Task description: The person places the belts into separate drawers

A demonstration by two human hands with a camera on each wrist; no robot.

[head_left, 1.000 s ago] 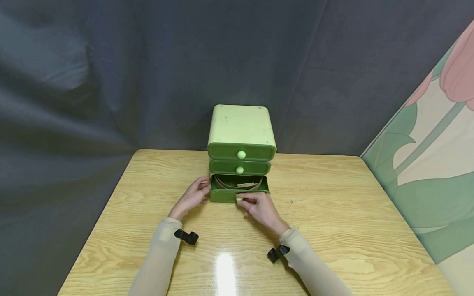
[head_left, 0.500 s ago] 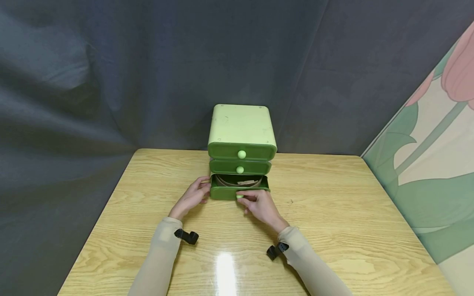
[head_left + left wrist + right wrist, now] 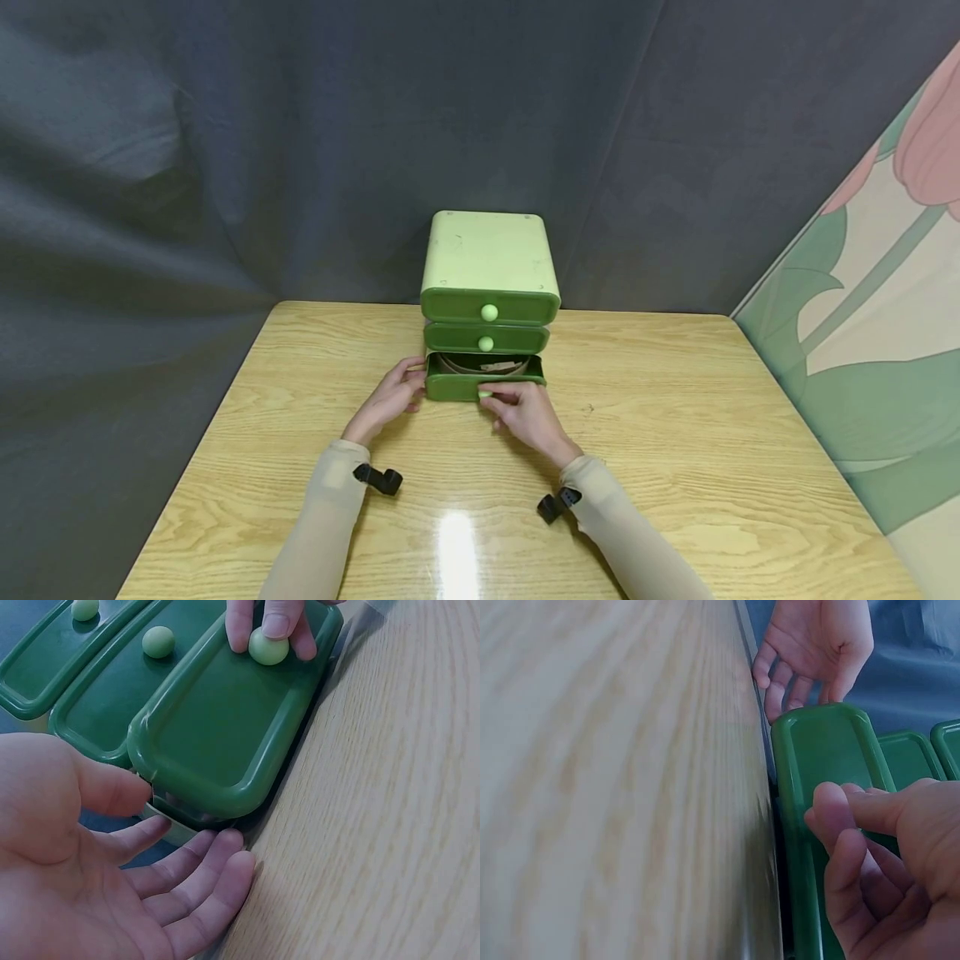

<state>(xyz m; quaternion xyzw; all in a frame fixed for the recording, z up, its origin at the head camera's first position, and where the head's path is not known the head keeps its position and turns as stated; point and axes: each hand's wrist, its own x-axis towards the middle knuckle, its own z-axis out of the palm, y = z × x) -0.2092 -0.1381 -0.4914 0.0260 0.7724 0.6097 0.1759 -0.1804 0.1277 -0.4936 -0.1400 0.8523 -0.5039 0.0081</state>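
A pale-green cabinet (image 3: pixel 491 250) with three dark-green drawers stands at the table's far edge. Its bottom drawer (image 3: pixel 452 387) is pulled partly out, and a curved brown band (image 3: pixel 457 367) with a small pale tag shows inside. With thumb and fingers, my right hand (image 3: pixel 527 414) pinches that drawer's round light-green knob (image 3: pixel 268 646). My left hand (image 3: pixel 388 402) is at the cabinet's lower left side, its fingers (image 3: pixel 214 896) loosely extended along the side near the drawer's corner. The upper drawer (image 3: pixel 457 307) and middle drawer (image 3: pixel 450 337) sit above, each with its own knob.
The cabinet stands on a wood-grain table (image 3: pixel 660 433). Behind it hangs a dark grey-blue curtain (image 3: pixel 360 150). A flower-patterned panel (image 3: pixel 885 317) borders the table on the right.
The bottom drawer has slid a little inward, toward the cabinet, with my right hand moving along on its knob. My left hand has stayed by the cabinet's side.
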